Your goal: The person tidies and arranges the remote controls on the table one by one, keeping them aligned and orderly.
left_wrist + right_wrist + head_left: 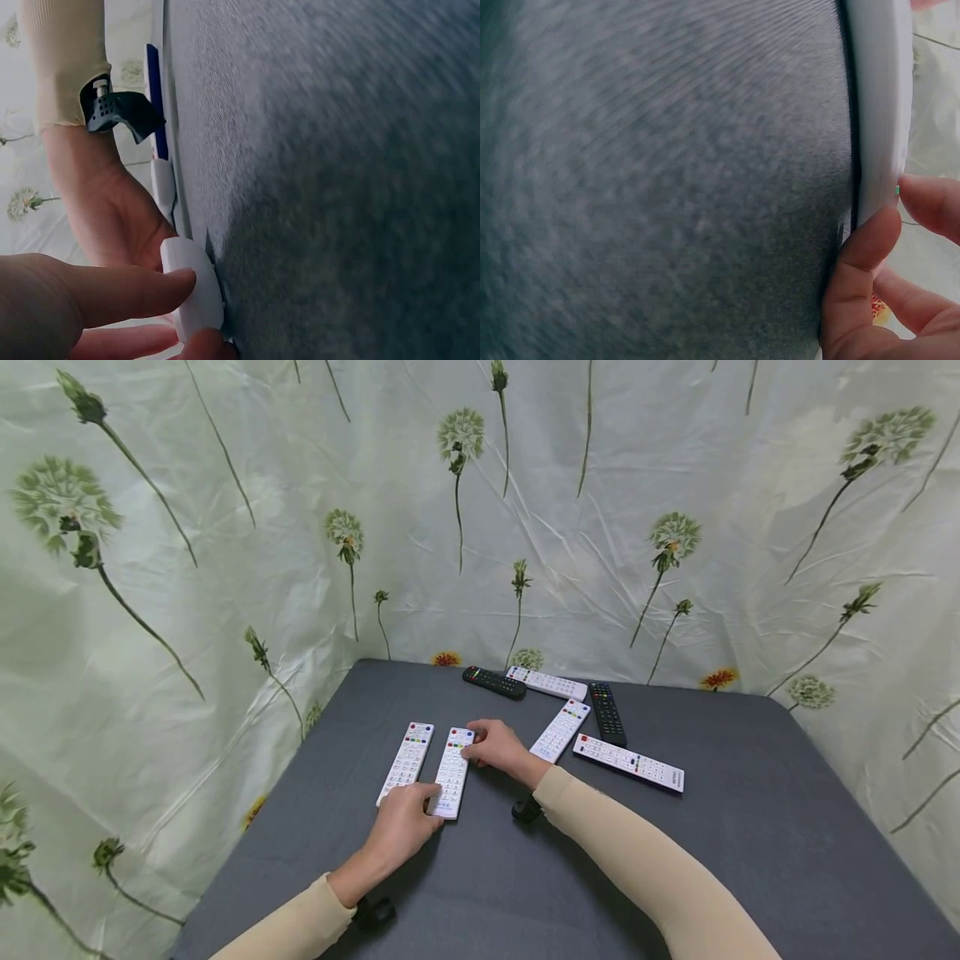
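Observation:
A white remote control with coloured buttons lies lengthwise between both hands on the dark grey table. My left hand pinches its near end; in the left wrist view the thumb lies against the white end of the remote, with fingers beneath. My right hand holds the right edge close to the far end, and its fingertips grip the white side in the right wrist view. Just left lies a second white remote, roughly parallel, its near end partly hidden by my left hand.
Farther right lie a slanted white remote, partly behind my right wrist, another white remote and a black remote. Near the table's back edge are a black remote and a white one. A flower-patterned cloth hangs behind.

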Demonstrator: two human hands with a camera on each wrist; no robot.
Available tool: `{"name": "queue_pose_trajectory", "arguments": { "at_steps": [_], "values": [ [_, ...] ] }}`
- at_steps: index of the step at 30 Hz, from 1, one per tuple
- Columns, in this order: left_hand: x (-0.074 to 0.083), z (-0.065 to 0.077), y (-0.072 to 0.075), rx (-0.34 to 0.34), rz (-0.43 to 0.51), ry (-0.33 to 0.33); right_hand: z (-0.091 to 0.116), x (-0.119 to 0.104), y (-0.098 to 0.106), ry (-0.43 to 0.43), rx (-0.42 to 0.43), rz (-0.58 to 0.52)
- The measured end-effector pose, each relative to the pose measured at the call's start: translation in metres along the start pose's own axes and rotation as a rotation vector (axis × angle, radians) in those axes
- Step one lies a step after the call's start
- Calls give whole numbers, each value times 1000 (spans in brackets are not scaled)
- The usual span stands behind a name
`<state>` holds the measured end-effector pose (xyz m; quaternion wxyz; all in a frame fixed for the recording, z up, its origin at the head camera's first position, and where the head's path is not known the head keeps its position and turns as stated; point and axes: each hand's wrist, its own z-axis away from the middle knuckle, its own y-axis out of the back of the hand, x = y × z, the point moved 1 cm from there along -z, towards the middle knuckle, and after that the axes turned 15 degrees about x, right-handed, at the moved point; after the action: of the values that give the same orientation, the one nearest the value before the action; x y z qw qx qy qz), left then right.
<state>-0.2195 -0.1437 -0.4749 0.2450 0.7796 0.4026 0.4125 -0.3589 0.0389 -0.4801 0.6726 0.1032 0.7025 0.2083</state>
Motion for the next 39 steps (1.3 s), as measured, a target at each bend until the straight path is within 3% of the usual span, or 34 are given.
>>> {"name": "queue_pose_trajectory", "arguments": {
  "at_steps": [3, 11, 24, 32, 35, 39],
  "values": [
    [-1, 0, 1, -12, -10, 7, 0, 0, 1, 25, -4, 26],
    [-3, 1, 4, -18, -49, 13, 0, 1, -1, 5, -22, -63],
    [-2, 1, 4, -19, -56, 11, -1, 1, -2, 6, -28, -74],
    [0, -8, 15, -14, -62, -19, -3, -2, 9, -3, -2, -119],
    [2, -17, 18, -21, -20, 0, -8, -3, 18, 6, 21, -115],
    [4, -32, 18, -53, 100, 99, -14, -9, 35, 16, 58, -81]
  ]
}}
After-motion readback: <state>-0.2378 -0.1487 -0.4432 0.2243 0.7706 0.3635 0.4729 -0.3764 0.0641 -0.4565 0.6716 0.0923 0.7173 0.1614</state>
